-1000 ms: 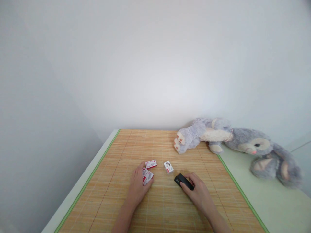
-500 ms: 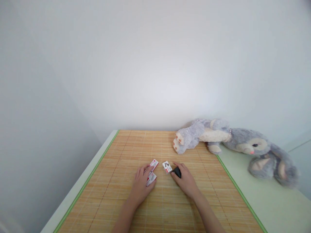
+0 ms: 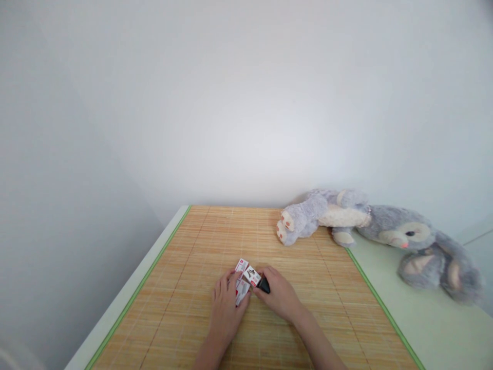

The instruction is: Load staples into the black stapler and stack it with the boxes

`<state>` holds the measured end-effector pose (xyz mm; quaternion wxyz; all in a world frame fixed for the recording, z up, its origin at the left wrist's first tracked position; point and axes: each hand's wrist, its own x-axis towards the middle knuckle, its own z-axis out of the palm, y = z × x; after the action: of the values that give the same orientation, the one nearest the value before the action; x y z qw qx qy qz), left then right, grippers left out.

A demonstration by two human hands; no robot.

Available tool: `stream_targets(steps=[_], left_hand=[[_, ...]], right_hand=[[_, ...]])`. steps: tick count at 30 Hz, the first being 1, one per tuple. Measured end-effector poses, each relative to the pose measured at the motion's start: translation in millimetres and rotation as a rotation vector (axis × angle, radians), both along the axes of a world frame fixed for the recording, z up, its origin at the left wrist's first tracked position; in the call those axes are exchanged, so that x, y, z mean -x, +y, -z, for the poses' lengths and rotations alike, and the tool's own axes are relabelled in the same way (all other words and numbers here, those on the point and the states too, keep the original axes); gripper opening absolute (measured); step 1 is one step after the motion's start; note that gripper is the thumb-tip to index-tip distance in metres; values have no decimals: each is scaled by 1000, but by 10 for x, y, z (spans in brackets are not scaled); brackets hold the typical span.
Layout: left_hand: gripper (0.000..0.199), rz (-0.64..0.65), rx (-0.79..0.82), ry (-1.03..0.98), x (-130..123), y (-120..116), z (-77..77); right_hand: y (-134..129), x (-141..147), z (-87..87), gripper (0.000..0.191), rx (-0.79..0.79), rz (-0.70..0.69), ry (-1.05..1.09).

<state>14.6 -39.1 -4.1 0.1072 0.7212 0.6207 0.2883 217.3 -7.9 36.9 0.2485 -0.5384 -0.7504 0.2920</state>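
Observation:
My left hand [image 3: 225, 306] rests over two small white-and-red boxes, its fingers on the upper box [image 3: 241, 264] and its thumb beside the lower box [image 3: 242, 291]. The fingers hide part of both. A third small box [image 3: 252, 276], white with a dark picture and red print, lies against them on the right. My right hand [image 3: 281, 293] is closed around a small black object [image 3: 264, 285] whose kind I cannot make out. That black object touches or nearly touches the right end of the third box.
A bamboo mat [image 3: 185, 308] with green edging covers much of the pale table [image 3: 435, 318]. A grey plush rabbit [image 3: 408, 231] lies across the back right, its feet on the mat and head beyond it. Behind stands a white wall [image 3: 246, 103].
My right hand has moved left with the black object and the box with the dark picture. The gap between that box and the two under my left hand has closed.

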Motion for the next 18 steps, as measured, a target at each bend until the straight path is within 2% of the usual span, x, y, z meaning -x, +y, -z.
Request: stream_targets(steps=[5, 10, 14, 16, 18], left_hand=[[51, 1, 11, -14, 64, -28, -10], [54, 104, 53, -37, 259, -52, -33], [57, 185, 78, -51, 352, -94, -55], [57, 176, 81, -53, 358, -124, -52], [56, 148, 77, -49, 346, -161, -38]], right_hand=[[-24, -2, -86, 38, 2, -4, 9], [135, -180, -279, 45, 31, -231, -30], [219, -97, -297, 46, 5, -328, -10], [210, -26, -255, 50, 3, -323, 34], [170, -8, -210, 60, 4, -238, 67]])
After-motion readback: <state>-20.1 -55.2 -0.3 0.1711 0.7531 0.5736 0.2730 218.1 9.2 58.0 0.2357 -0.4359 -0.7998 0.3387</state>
